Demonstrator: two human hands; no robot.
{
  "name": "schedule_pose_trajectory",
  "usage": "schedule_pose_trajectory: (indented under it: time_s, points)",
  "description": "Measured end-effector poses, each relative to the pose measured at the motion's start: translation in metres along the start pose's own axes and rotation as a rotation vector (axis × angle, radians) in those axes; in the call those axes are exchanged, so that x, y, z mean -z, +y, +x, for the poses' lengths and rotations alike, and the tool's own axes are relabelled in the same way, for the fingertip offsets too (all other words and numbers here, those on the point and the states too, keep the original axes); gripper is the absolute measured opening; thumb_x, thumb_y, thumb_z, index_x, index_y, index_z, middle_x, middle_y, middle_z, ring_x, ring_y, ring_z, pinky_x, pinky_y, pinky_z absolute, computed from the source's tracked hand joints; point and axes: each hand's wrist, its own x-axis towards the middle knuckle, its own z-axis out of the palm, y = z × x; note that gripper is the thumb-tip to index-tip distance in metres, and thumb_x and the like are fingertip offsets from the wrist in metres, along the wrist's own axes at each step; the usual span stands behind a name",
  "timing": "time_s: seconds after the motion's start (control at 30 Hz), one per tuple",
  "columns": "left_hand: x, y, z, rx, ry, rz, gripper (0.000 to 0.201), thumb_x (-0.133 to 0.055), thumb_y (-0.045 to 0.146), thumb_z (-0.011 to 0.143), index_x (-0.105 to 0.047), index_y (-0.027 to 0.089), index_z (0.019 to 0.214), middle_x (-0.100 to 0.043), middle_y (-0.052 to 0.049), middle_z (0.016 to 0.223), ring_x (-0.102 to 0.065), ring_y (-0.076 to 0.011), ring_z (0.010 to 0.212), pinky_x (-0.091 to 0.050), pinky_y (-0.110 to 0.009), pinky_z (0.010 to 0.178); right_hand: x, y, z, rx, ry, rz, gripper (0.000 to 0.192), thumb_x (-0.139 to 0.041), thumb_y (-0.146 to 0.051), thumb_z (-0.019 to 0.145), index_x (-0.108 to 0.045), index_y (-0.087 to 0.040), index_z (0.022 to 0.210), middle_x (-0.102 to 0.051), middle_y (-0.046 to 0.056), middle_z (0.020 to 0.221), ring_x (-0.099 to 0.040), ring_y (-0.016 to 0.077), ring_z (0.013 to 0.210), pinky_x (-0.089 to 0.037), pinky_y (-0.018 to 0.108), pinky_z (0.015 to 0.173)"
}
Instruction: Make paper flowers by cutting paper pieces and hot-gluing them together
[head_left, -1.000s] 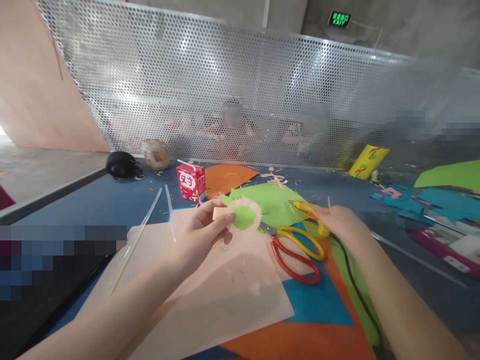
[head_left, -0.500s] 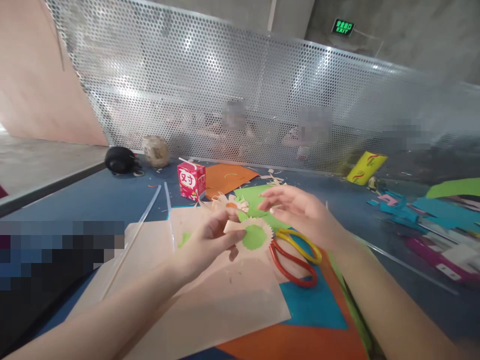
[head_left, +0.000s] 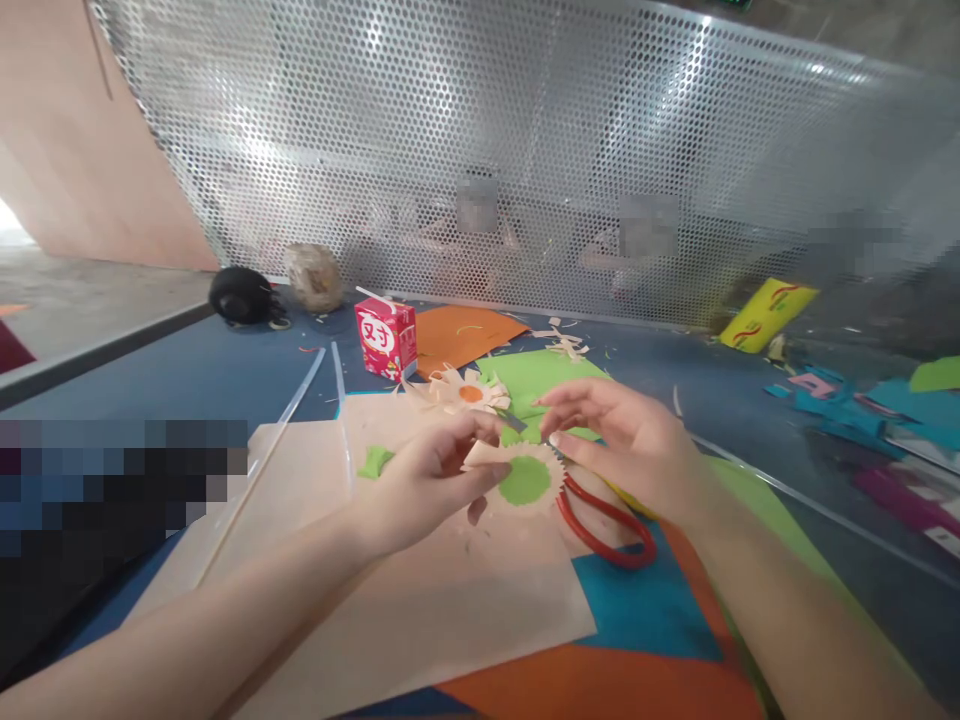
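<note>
My left hand (head_left: 442,480) pinches a paper flower (head_left: 525,482) between thumb and fingers by the plain tab on its left side. The flower has a round green centre and a fringed cream rim. At its upper right edge is my right hand (head_left: 622,440), fingers curved and apart from the thumb; whether a fingertip touches the rim I cannot tell. Scissors (head_left: 607,545) with red and yellow handles lie just below my right hand, their blades hidden. Behind the flower, a cream paper flower (head_left: 471,392) with an orange centre lies on the paper.
Cream sheets (head_left: 420,620), a blue sheet (head_left: 637,600) and orange paper (head_left: 600,685) overlap under my hands. A red drink carton (head_left: 386,338) with a straw stands beyond. Clear strips (head_left: 300,390) lie at left, a yellow packet (head_left: 769,315) at right. A perforated metal panel (head_left: 375,130) borders the table.
My right hand has come closer to the fringed rim and now covers most of the yellow scissor handle. The flower stays in my left hand. The view has tilted down slightly.
</note>
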Motion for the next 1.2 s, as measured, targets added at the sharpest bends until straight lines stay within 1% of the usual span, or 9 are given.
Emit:
schedule_pose_trajectory:
  time_s: [0.13, 0.23, 0.37, 0.47, 0.63, 0.7, 0.93, 1.07, 1.2]
  points:
    - [0.0, -0.001, 0.001, 0.014, -0.009, 0.007, 0.013, -0.055, 0.024, 0.077, -0.046, 0.018, 0.083, -0.044, 0.003, 0.083, -0.049, -0.0023, 0.044, -0.043, -0.021, 0.043, -0.004, 0.002, -0.001, 0.037, 0.023, -0.094, 0.023, -0.056, -0.015, 0.075, -0.057, -0.024, 0.096, -0.063, 0.001, 0.089, -0.059, 0.0145, 0.085, -0.048, 0.03, 0.079]
    - [0.001, -0.002, 0.002, 0.026, -0.027, 0.022, 0.013, -0.055, 0.024, 0.076, -0.045, 0.018, 0.083, -0.044, 0.005, 0.079, -0.049, -0.0027, 0.044, -0.043, -0.021, 0.044, -0.008, 0.003, -0.002, 0.061, 0.089, -0.156, 0.02, -0.057, -0.017, 0.075, -0.058, -0.024, 0.093, -0.063, 0.0, 0.088, -0.06, 0.0144, 0.084, -0.049, 0.028, 0.076]
    - [0.001, -0.005, 0.003, 0.058, -0.035, 0.038, 0.014, -0.055, 0.024, 0.077, -0.045, 0.018, 0.084, -0.045, 0.006, 0.07, -0.049, -0.0038, 0.043, -0.043, -0.02, 0.043, -0.011, 0.004, -0.003, 0.084, 0.15, -0.212, 0.02, -0.058, -0.019, 0.074, -0.057, -0.026, 0.093, -0.063, -0.002, 0.087, -0.059, 0.0134, 0.086, -0.048, 0.026, 0.077]
    - [0.001, -0.006, 0.003, 0.073, -0.037, 0.04, 0.015, -0.055, 0.024, 0.077, -0.045, 0.018, 0.085, -0.044, 0.007, 0.064, -0.049, -0.0044, 0.042, -0.042, -0.021, 0.043, -0.011, 0.004, -0.003, 0.077, 0.143, -0.221, 0.019, -0.058, -0.019, 0.075, -0.057, -0.027, 0.092, -0.063, -0.003, 0.087, -0.059, 0.0117, 0.085, -0.048, 0.024, 0.077]
    - [0.0, -0.005, 0.003, 0.07, -0.02, 0.027, 0.015, -0.056, 0.023, 0.075, -0.046, 0.017, 0.085, -0.047, 0.005, 0.076, -0.049, -0.0034, 0.042, -0.043, -0.022, 0.043, -0.01, 0.003, -0.003, 0.044, 0.111, -0.219, 0.018, -0.06, -0.018, 0.073, -0.059, -0.026, 0.089, -0.064, -0.004, 0.085, -0.059, 0.0107, 0.081, -0.049, 0.02, 0.072]
    - [0.0, -0.004, 0.004, 0.07, -0.021, 0.026, 0.015, -0.056, 0.023, 0.075, -0.046, 0.017, 0.085, -0.047, 0.004, 0.076, -0.05, -0.0035, 0.042, -0.043, -0.021, 0.042, -0.01, 0.002, -0.002, 0.042, 0.097, -0.208, 0.016, -0.058, -0.018, 0.074, -0.059, -0.026, 0.088, -0.064, -0.004, 0.085, -0.059, 0.0102, 0.081, -0.049, 0.019, 0.072]
    - [0.002, -0.006, 0.004, 0.112, -0.045, -0.005, 0.015, -0.055, 0.023, 0.077, -0.045, 0.019, 0.087, -0.045, 0.008, 0.057, -0.051, -0.0064, 0.041, -0.044, -0.022, 0.042, -0.01, 0.001, -0.003, 0.042, 0.089, -0.236, 0.017, -0.058, -0.017, 0.075, -0.058, -0.027, 0.089, -0.063, -0.004, 0.086, -0.059, 0.0102, 0.082, -0.049, 0.019, 0.072]
    - [0.002, -0.009, 0.002, 0.109, -0.036, -0.018, 0.018, -0.057, 0.024, 0.076, -0.044, 0.019, 0.087, -0.047, 0.007, 0.066, -0.051, -0.0043, 0.041, -0.045, -0.02, 0.042, -0.012, -0.001, -0.005, 0.05, 0.09, -0.305, 0.021, -0.063, -0.023, 0.072, -0.058, -0.028, 0.091, -0.062, -0.005, 0.086, -0.058, 0.011, 0.082, -0.049, 0.019, 0.069]
    - [-0.001, -0.009, 0.0, 0.119, -0.035, -0.036, 0.018, -0.057, 0.023, 0.075, -0.044, 0.018, 0.088, -0.046, 0.005, 0.08, -0.051, -0.002, 0.043, -0.046, -0.02, 0.042, -0.013, -0.002, -0.006, 0.021, 0.064, -0.315, 0.019, -0.061, -0.022, 0.073, -0.058, -0.028, 0.091, -0.063, -0.004, 0.087, -0.059, 0.0127, 0.084, -0.049, 0.02, 0.068]
